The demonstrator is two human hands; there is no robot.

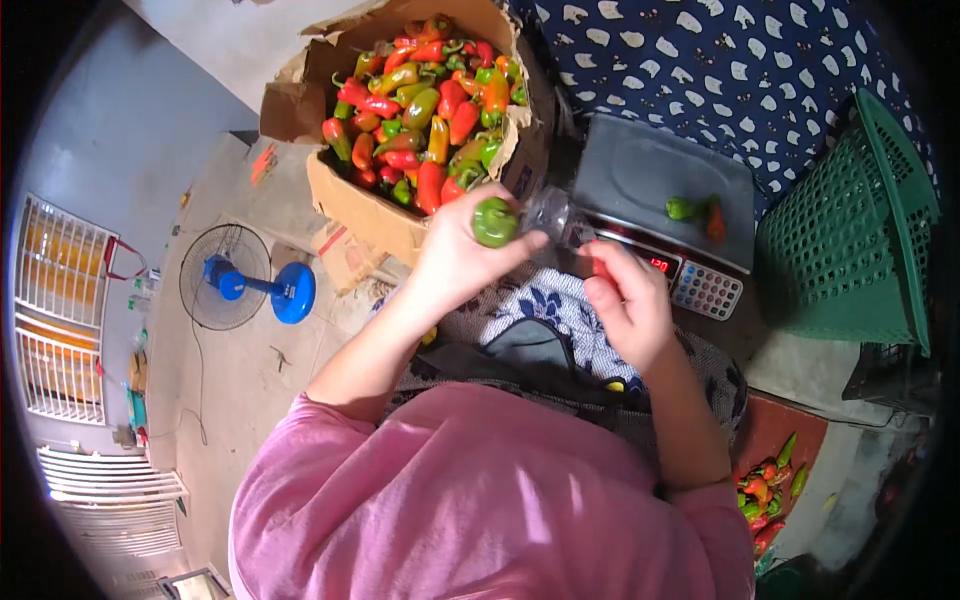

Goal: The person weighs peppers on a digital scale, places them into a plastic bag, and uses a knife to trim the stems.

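Note:
My left hand is closed around a green bell pepper, just in front of a torn cardboard box. Red, orange and green peppers fill that box. Between my hands hangs a crumpled clear plastic bag. The thumb and fingers of my right hand pinch together at the bag's edge; the exact grip is partly hidden. Beyond my right hand stands a digital scale with a lit red display. A green pepper and a reddish-green one lie on its plate.
A green slatted basket stands right of the scale. More peppers lie on the floor at lower right. A blue fan lies at left, its cord trailing. Dark-blue patterned cloth hangs behind the scale. Patterned fabric covers my lap.

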